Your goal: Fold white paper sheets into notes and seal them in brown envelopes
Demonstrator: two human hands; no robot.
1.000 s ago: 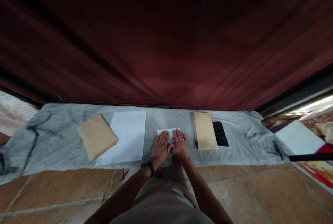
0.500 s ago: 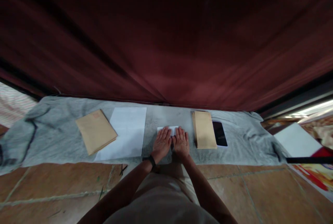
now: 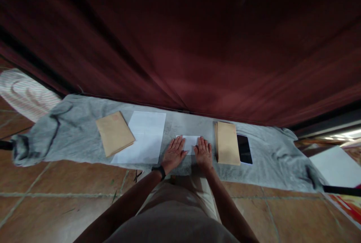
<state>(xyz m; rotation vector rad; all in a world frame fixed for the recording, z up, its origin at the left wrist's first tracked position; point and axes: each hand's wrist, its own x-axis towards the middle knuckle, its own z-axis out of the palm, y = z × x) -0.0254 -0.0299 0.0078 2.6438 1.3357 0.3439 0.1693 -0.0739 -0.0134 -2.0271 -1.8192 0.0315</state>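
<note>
A dark red curtain [image 3: 180,40] fills the upper part of the view and hangs down to the far edge of a long grey cloth [image 3: 70,137] spread across the tiled floor [image 3: 56,198]. The cloth runs from a bunched end at the left to a rumpled end at the right, with its near edge lying on the tiles just in front of the person's lap.

On the cloth, left of centre, a white sheet [image 3: 146,137] lies flat, and a tan envelope stack [image 3: 114,133] overlaps its left edge at a slant. Right of centre a second stack of tan envelopes [image 3: 228,143] lies squared up, with a dark phone [image 3: 244,149] just beside its right edge. Whether anything is inside the envelopes cannot be told. A white board [image 3: 337,166] lies off the cloth at the far right.

Between the white sheet and the right stack is a strip of bare cloth, and there lies a small folded white paper [image 3: 191,143]. The left hand [image 3: 174,154] rests flat with its fingers spread, the tips touching the paper's left side; a dark band [image 3: 159,170] circles its wrist. The right hand [image 3: 203,153] presses flat on the paper's right side, fingers slightly fanned, near the envelope stack but apart from it.
</note>
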